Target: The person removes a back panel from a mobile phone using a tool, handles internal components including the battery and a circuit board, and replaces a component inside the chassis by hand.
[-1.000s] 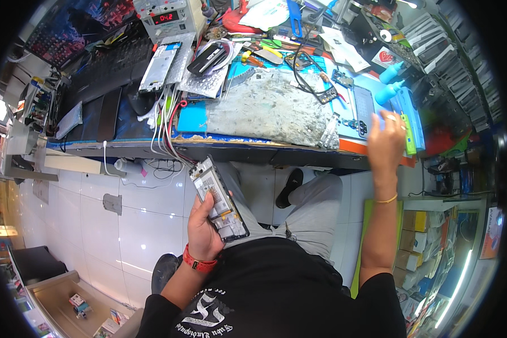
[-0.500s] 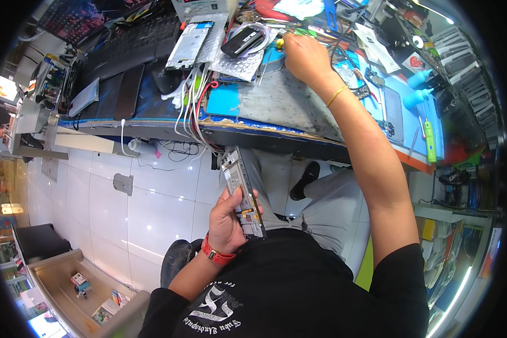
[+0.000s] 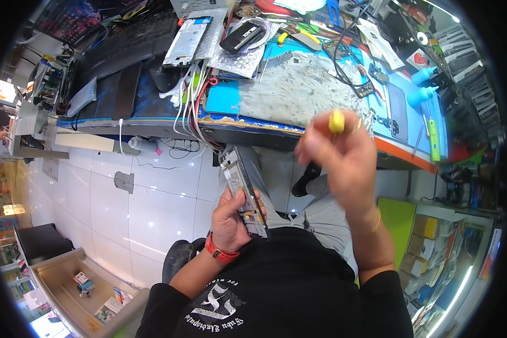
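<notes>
My left hand is closed around an opened phone, its battery and inner parts facing up, held tilted above my lap. My right hand, smeared by motion, is raised in front of the bench's front edge, to the right of the phone and apart from it. Between its fingers is a small yellow-handled screwdriver; its thin shaft is blurred.
The bench carries a worn grey work mat, a phone frame on bubble wrap, a black box, cables over the edge, blue bottles and a green tool. An open drawer stands lower left.
My right hand has come back from the tools at the rear of the bench toward me, now with the yellow-handled screwdriver in it. My left hand and the phone have barely moved.
</notes>
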`<state>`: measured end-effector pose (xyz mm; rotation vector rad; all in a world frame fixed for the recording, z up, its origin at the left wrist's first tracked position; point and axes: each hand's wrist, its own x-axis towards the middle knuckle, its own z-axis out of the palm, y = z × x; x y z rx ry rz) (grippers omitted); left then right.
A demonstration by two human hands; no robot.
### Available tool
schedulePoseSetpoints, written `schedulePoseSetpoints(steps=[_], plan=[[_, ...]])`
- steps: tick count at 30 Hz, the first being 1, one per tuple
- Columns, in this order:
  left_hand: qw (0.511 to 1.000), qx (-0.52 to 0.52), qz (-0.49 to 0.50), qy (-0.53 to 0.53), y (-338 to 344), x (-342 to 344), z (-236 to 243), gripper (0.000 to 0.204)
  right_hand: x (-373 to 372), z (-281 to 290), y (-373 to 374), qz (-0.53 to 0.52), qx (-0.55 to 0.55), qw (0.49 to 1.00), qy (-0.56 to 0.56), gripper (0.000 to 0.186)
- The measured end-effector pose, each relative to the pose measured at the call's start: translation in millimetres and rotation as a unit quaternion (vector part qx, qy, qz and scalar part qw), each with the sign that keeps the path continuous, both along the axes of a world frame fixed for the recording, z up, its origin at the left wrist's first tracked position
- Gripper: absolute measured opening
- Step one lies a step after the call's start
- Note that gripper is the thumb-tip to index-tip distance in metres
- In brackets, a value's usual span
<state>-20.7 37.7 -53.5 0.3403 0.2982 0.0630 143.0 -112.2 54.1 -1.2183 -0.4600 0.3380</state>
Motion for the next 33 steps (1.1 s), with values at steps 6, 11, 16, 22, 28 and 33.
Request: schedulePoseSetpoints(steps=[6, 11, 16, 22, 28, 33], plan=[[0.996, 0.076, 0.046, 0.026, -16.7, 8.8, 18.7, 0.025, -73.9, -17.3, -31.8, 0.037, 0.044, 0.991, 0.124, 0.019], [0.986, 0.14, 0.079, 0.046, -29.9, 12.8, 40.1, 0.023, -92.9, -32.8, -40.7, -0.003, 0.071, 0.991, 0.116, 0.019], [0.977, 0.178, 0.111, 0.047, -35.1, 15.6, 46.3, 0.023, -99.6, -41.6, -46.2, -0.022, 0.085, 0.987, 0.133, 0.017], [0.952, 0.248, 0.161, 0.075, -42.3, 17.3, 47.8, 0.026, -104.7, -45.3, -46.4, -0.053, 0.076, 0.99, 0.109, 0.017], [0.943, 0.277, 0.167, 0.079, -44.3, 17.7, 45.8, 0.026, -103.7, -46.9, -47.3, -0.059, 0.075, 0.991, 0.098, 0.018], [0.947, 0.264, 0.164, 0.078, -44.3, 18.1, 49.4, 0.026, -104.2, -47.0, -46.1, -0.054, 0.083, 0.991, 0.088, 0.019]])
